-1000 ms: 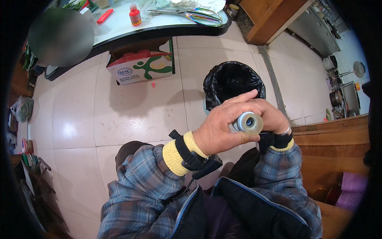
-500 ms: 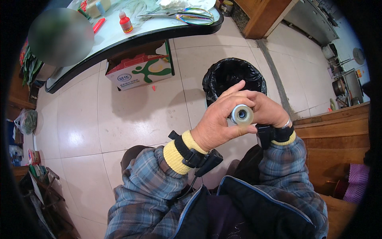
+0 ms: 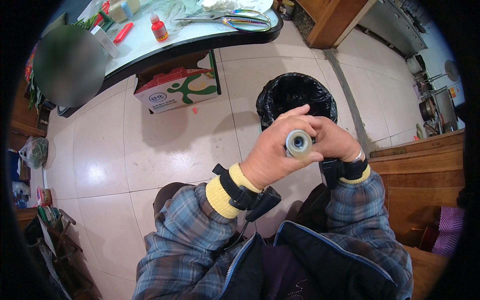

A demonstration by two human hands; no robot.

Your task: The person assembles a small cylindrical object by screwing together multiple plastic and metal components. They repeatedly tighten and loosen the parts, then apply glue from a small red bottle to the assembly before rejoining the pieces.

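My left hand [image 3: 272, 155] is wrapped round a pale cylinder [image 3: 299, 144], whose round end faces up with a dark hole in its middle. Its translucent ring shows between my thumb and fingers; the rest is hidden, and its kind cannot be told. Close against it on the right, my right hand [image 3: 336, 140] has its fingers bent together behind the left hand's fingertips. What they grip, if anything, is hidden. Both hands are just over the near edge of a bin [image 3: 295, 90] lined with a black bag.
On the table [image 3: 140, 44] lie large scissors [image 3: 245, 21], a small red bottle [image 3: 159, 28], a red object [image 3: 123, 33] and a small white box [image 3: 105, 42]. A carton [image 3: 177, 90] stands below. A wooden cabinet [image 3: 425, 175] is at my right. A blurred patch covers the upper left.
The cylinder has tilted and shifted slightly left within my hands. The blurred patch at the upper left has moved down and left, and the small white box now shows. Both hands keep their hold.
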